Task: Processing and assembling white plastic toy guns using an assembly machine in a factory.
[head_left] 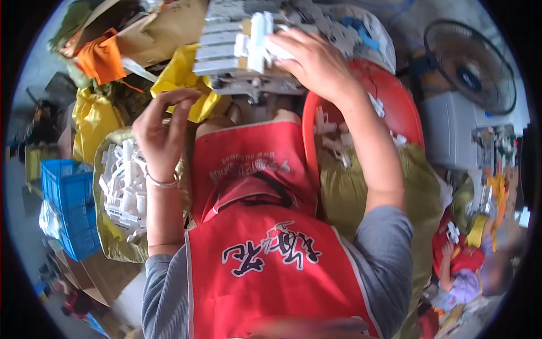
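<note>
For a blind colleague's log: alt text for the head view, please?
A person's right hand is at white pieces on a grey slatted bench; the left hand hovers, nothing visible in it. More white pieces lie in a sack, left, and red tub, right.

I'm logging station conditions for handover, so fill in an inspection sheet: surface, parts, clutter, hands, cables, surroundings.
Surface: grey slatted worktop, carrying white parts.
Parts: white ones on the worktop, in a sack at left and a red tub at right.
Clutter: yellow bags, orange cloth, cardboard at upper left.
Hands: right hand at the worktop's parts; left hand raised, thumb near fingers, any held piece unclear.
Cables: blue cable-like lines beyond the worktop, blurred.
Surroundings: fan at right, blue crates at left, another person at lower right.
</note>
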`<state>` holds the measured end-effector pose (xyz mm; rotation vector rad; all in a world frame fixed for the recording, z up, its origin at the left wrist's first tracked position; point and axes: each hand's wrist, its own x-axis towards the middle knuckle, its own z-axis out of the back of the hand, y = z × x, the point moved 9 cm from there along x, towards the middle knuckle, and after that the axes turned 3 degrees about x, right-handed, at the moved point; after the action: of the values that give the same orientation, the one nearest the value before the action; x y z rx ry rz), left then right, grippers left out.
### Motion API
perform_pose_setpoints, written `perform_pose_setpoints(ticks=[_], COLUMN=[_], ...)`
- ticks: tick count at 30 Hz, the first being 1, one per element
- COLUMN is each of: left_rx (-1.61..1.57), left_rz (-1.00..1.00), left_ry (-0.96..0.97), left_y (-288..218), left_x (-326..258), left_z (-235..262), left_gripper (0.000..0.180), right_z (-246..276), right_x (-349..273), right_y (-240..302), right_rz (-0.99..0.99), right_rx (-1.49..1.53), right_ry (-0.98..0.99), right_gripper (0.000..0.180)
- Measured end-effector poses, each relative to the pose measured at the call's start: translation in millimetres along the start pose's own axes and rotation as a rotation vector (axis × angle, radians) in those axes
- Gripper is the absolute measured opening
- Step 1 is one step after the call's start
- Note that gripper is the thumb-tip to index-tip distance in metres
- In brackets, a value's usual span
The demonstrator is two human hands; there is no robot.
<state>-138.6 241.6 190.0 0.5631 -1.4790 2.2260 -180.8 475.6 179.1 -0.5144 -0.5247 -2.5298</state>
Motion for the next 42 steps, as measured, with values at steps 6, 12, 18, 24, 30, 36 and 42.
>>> perform_pose_setpoints(ticks=[6, 12, 18, 24, 30, 36, 42], left_rx=[-0.298, -1.456, -1.577, -0.793, -0.595, -0.663, -0.645], left_rz=[-0.295, -0.309, -0.385, -0.367, -0.113, -0.19, -0.415], left_ry=[0.137, 0.596, 1.079, 1.177, 1.234, 1.102, 0.89], left_y=[-75.2, -158.9, -161.9, -107.9, -44.9, -55.7, -103.8], left_x=[-21.4, -38.7, -45.5, -68.5, -101.0, -110.8, -127.2], left_z=[-32.7, -77.5, -89.5, -165.5, -241.0, -282.2, -324.0], left_gripper=[0.01, 0.01, 0.015, 0.012, 0.009, 0.018, 0.055], right_z=[18.3, 1.5, -8.6, 52.7, 155.9, 233.1, 139.8], right_x=[-15.3, -157.0, -441.8, -426.3, -412.3, -425.6, -350.0], right_y=[17.5, -129.6, -210.0, -154.7, -88.4, 26.1, 58.0], right_rz=[0.069, -0.513, -1.152, -0.98, -1.071, -1.021, -1.026], right_rx=[-0.142, -0.183, -0.762, -0.464, 0.101, 0.129, -0.121], right_ry=[-0.451, -0.245, 0.655, 0.46, -0.477, -1.266, -0.58], right_gripper=[0.039, 0.037, 0.063, 0.025, 0.015, 0.011, 0.014])
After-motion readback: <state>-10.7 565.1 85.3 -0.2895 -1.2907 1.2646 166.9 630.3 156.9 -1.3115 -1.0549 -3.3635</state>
